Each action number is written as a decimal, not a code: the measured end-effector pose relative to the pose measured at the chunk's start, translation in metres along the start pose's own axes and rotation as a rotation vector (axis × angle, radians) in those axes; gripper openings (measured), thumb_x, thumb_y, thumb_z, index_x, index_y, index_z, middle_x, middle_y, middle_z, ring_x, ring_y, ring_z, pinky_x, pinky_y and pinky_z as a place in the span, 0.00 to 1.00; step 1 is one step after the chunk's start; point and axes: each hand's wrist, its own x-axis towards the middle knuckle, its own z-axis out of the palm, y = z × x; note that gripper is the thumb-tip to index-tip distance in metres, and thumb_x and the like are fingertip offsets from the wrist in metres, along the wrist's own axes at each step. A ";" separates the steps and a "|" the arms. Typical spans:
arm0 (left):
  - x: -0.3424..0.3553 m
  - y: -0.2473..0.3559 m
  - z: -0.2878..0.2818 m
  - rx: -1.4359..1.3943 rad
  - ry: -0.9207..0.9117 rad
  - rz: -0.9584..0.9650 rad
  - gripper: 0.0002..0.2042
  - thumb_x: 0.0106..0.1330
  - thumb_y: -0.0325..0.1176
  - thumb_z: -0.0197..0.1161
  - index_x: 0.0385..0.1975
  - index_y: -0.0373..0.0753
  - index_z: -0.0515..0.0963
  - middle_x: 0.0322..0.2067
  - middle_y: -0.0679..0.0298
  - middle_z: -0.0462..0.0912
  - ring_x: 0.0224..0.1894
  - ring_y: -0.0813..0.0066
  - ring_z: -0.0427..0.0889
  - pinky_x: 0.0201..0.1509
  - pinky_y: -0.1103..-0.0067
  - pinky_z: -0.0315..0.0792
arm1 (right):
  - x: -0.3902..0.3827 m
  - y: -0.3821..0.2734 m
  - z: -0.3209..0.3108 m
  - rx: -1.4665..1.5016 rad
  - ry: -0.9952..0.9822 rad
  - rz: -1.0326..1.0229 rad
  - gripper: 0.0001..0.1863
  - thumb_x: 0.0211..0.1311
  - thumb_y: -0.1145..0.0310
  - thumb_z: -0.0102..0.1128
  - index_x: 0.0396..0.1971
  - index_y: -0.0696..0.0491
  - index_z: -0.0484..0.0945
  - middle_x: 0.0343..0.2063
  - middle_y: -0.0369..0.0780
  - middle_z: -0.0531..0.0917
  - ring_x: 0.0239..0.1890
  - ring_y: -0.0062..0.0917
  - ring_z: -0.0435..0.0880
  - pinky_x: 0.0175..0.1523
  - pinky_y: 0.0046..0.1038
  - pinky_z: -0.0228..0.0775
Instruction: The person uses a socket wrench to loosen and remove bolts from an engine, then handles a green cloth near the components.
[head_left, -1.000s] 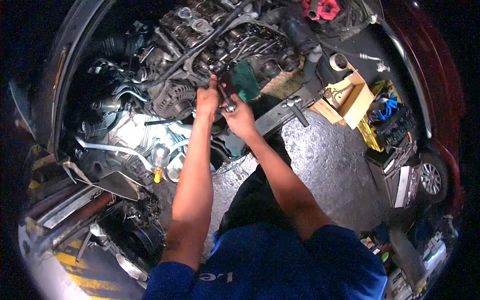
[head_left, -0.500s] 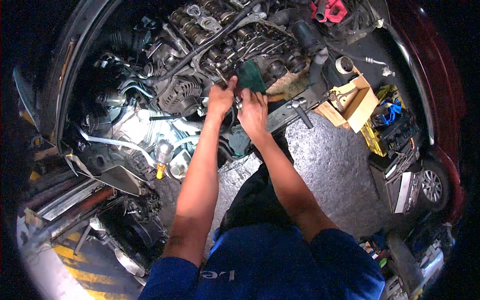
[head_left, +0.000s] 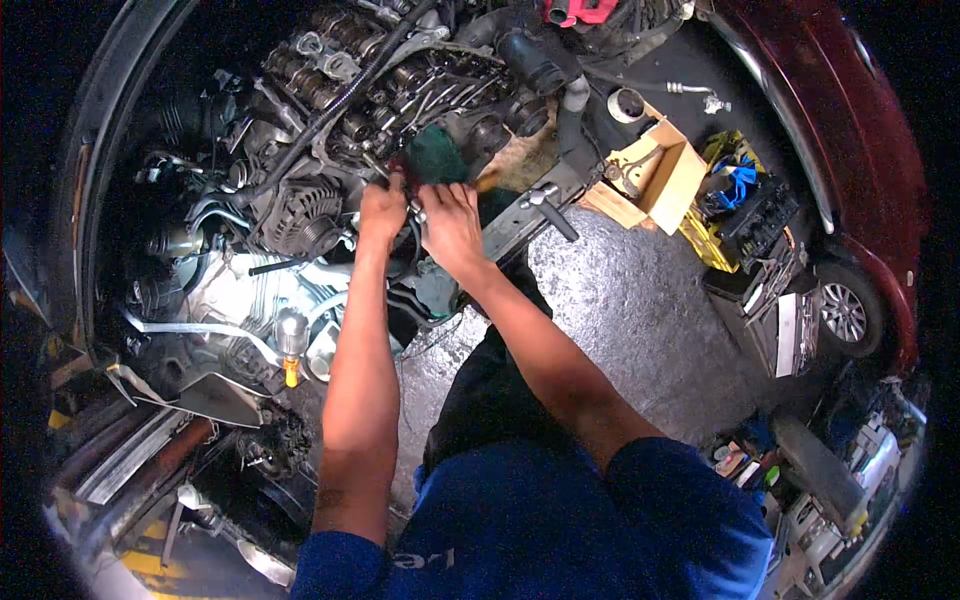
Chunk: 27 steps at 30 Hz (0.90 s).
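My left hand (head_left: 381,218) is closed around a slim metal tool (head_left: 372,168) among the engine parts, its thumb pointing up along it. Just to its right, my right hand (head_left: 450,228) has curled fingers at the tool's lower end, partly hiding it. A dark green cloth (head_left: 437,152) lies beyond my fingertips. The alternator (head_left: 290,222) is left of my hands, and the exposed upper engine (head_left: 330,65) spreads above them. A T-shaped tool (head_left: 552,215) rests on the metal crossbar (head_left: 513,235) to the right.
An open cardboard box (head_left: 675,190) and yellow tool case (head_left: 700,240) are at the right. A work lamp (head_left: 292,340) sits lower left. The dark red car body (head_left: 875,120), a wheel (head_left: 842,310), loose parts (head_left: 795,335) and the concrete floor (head_left: 630,310) surround me.
My right hand has shifted its grip, its fingers now further over the tool's lower end. The view has swung, so the scene first shifted right, then left.
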 end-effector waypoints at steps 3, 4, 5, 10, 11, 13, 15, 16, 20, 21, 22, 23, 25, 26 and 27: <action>0.008 -0.002 -0.007 -0.138 -0.176 -0.096 0.19 0.68 0.42 0.52 0.32 0.27 0.79 0.26 0.54 0.79 0.28 0.71 0.73 0.34 0.70 0.70 | 0.003 -0.008 0.008 0.046 0.020 -0.058 0.05 0.54 0.76 0.53 0.32 0.55 0.72 0.27 0.45 0.78 0.32 0.36 0.79 0.43 0.38 0.70; 0.004 0.000 -0.001 -0.259 -0.082 -0.116 0.19 0.68 0.42 0.53 0.30 0.27 0.78 0.24 0.56 0.79 0.26 0.73 0.72 0.30 0.72 0.67 | 0.003 -0.010 0.009 0.047 0.020 -0.045 0.05 0.53 0.76 0.54 0.31 0.55 0.72 0.27 0.45 0.79 0.32 0.36 0.79 0.43 0.38 0.69; 0.005 0.003 -0.003 -0.293 -0.139 -0.109 0.20 0.67 0.44 0.54 0.30 0.27 0.77 0.23 0.57 0.78 0.25 0.73 0.71 0.30 0.72 0.67 | 0.002 -0.013 0.008 0.048 0.024 -0.028 0.05 0.53 0.76 0.54 0.31 0.55 0.72 0.27 0.45 0.79 0.32 0.36 0.79 0.44 0.38 0.69; 0.004 -0.004 -0.009 0.082 -0.055 -0.091 0.27 0.64 0.50 0.52 0.28 0.24 0.77 0.27 0.33 0.76 0.35 0.42 0.80 0.41 0.60 0.70 | -0.007 -0.023 -0.001 -0.486 0.099 -0.296 0.09 0.47 0.75 0.58 0.31 0.56 0.73 0.28 0.46 0.80 0.33 0.41 0.78 0.45 0.40 0.66; 0.007 -0.002 -0.009 0.135 -0.070 -0.057 0.26 0.64 0.49 0.53 0.27 0.24 0.77 0.26 0.35 0.77 0.31 0.46 0.82 0.39 0.61 0.70 | -0.005 -0.023 -0.003 -0.486 0.098 -0.300 0.09 0.47 0.75 0.58 0.31 0.56 0.73 0.28 0.46 0.80 0.33 0.41 0.78 0.45 0.40 0.66; 0.008 -0.003 -0.013 0.068 -0.073 -0.051 0.25 0.65 0.48 0.53 0.26 0.24 0.77 0.24 0.37 0.77 0.28 0.53 0.80 0.38 0.62 0.70 | -0.001 -0.025 -0.004 -0.606 0.172 -0.496 0.09 0.47 0.76 0.58 0.32 0.55 0.73 0.24 0.42 0.79 0.27 0.35 0.76 0.43 0.40 0.65; 0.001 0.011 -0.008 0.000 -0.108 -0.041 0.24 0.65 0.47 0.53 0.25 0.24 0.77 0.22 0.40 0.77 0.25 0.59 0.78 0.36 0.64 0.70 | 0.001 -0.015 -0.010 -0.360 0.105 -0.311 0.09 0.47 0.77 0.58 0.31 0.55 0.73 0.24 0.41 0.78 0.26 0.34 0.76 0.43 0.39 0.65; -0.002 0.018 -0.008 -0.106 -0.129 -0.102 0.24 0.65 0.46 0.53 0.24 0.24 0.77 0.20 0.42 0.76 0.24 0.64 0.75 0.34 0.65 0.70 | 0.001 -0.011 -0.011 -0.104 0.036 -0.138 0.08 0.47 0.77 0.58 0.30 0.54 0.73 0.23 0.40 0.78 0.25 0.32 0.76 0.42 0.38 0.65; 0.000 0.012 -0.010 -0.037 -0.027 -0.035 0.25 0.65 0.49 0.52 0.27 0.26 0.78 0.24 0.40 0.79 0.28 0.51 0.80 0.37 0.62 0.71 | 0.004 -0.007 0.000 0.926 -0.282 0.537 0.07 0.47 0.79 0.58 0.27 0.53 0.71 0.20 0.36 0.75 0.22 0.25 0.74 0.38 0.34 0.66; 0.001 0.017 -0.008 0.108 -0.064 -0.050 0.26 0.65 0.50 0.52 0.28 0.27 0.79 0.27 0.38 0.80 0.32 0.44 0.82 0.39 0.60 0.72 | 0.005 -0.002 -0.002 0.922 -0.274 0.540 0.07 0.47 0.79 0.58 0.27 0.53 0.71 0.20 0.36 0.75 0.22 0.25 0.74 0.38 0.34 0.66; -0.006 0.021 -0.001 0.170 -0.001 0.038 0.27 0.66 0.51 0.50 0.27 0.26 0.79 0.30 0.34 0.78 0.39 0.37 0.79 0.44 0.57 0.71 | 0.006 0.003 -0.004 0.863 -0.248 0.465 0.07 0.47 0.79 0.58 0.27 0.53 0.71 0.20 0.35 0.75 0.22 0.24 0.73 0.38 0.33 0.66; -0.005 0.014 -0.001 0.172 0.006 0.034 0.27 0.66 0.51 0.50 0.27 0.26 0.79 0.30 0.34 0.78 0.39 0.37 0.79 0.44 0.57 0.71 | 0.006 0.003 0.000 0.808 -0.241 0.387 0.08 0.46 0.79 0.58 0.26 0.54 0.71 0.20 0.35 0.74 0.22 0.24 0.73 0.38 0.32 0.65; 0.005 -0.008 -0.005 0.311 0.117 0.028 0.27 0.66 0.50 0.49 0.25 0.26 0.78 0.29 0.35 0.78 0.39 0.39 0.80 0.45 0.56 0.71 | 0.007 -0.005 0.012 0.703 -0.248 0.220 0.08 0.46 0.79 0.59 0.26 0.54 0.71 0.20 0.34 0.74 0.22 0.23 0.72 0.38 0.31 0.65; 0.011 -0.004 -0.006 0.246 -0.051 0.010 0.27 0.66 0.51 0.49 0.28 0.26 0.78 0.30 0.35 0.78 0.40 0.39 0.79 0.45 0.57 0.71 | 0.008 -0.002 0.010 0.641 -0.223 0.146 0.08 0.45 0.79 0.59 0.26 0.54 0.71 0.20 0.33 0.74 0.23 0.23 0.72 0.38 0.30 0.65; 0.010 -0.001 -0.004 0.242 -0.059 0.010 0.27 0.66 0.51 0.49 0.28 0.26 0.78 0.30 0.35 0.78 0.40 0.39 0.79 0.45 0.57 0.71 | 0.009 0.000 0.008 0.579 -0.200 0.073 0.08 0.45 0.80 0.59 0.26 0.55 0.71 0.20 0.33 0.74 0.23 0.23 0.72 0.37 0.30 0.65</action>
